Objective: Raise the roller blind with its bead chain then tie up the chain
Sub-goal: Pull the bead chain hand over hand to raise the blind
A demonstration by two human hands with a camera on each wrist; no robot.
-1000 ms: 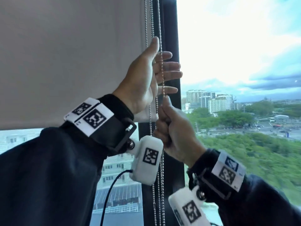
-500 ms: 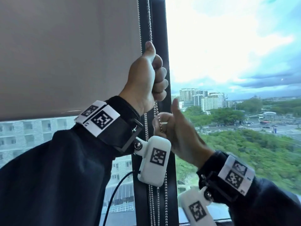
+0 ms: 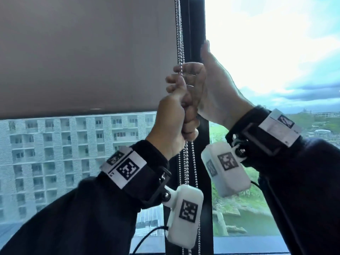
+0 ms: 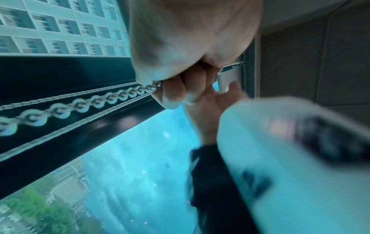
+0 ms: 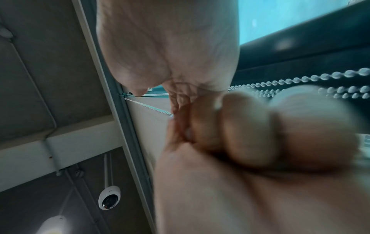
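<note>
My left hand point(image 3: 172, 115) is closed in a fist around the bead chain point(image 3: 181, 43), thumb uppermost; the chain enters the fist from above and its strands hang slack below it, passing behind the white wrist unit point(image 3: 184, 216) on my left forearm. In the left wrist view the chain point(image 4: 80, 104) runs taut into the curled fingers point(image 4: 172, 93).

My right hand point(image 3: 213, 89) sits directly above and behind the left, touching it. Its fingers point(image 3: 184, 68) reach leftward, loosely curved across the chain, thumb pointing up along the dark window frame point(image 3: 195, 24). Whether they actually clamp the chain cannot be determined; the right wrist view is blurred at the contact.

Beyond the hands, the roller blind point(image 3: 82, 52) covers the upper part of the left pane, with its bottom edge level with my left fist. An apartment block point(image 3: 64, 144) shows below it. The right pane shows sky and trees.
</note>
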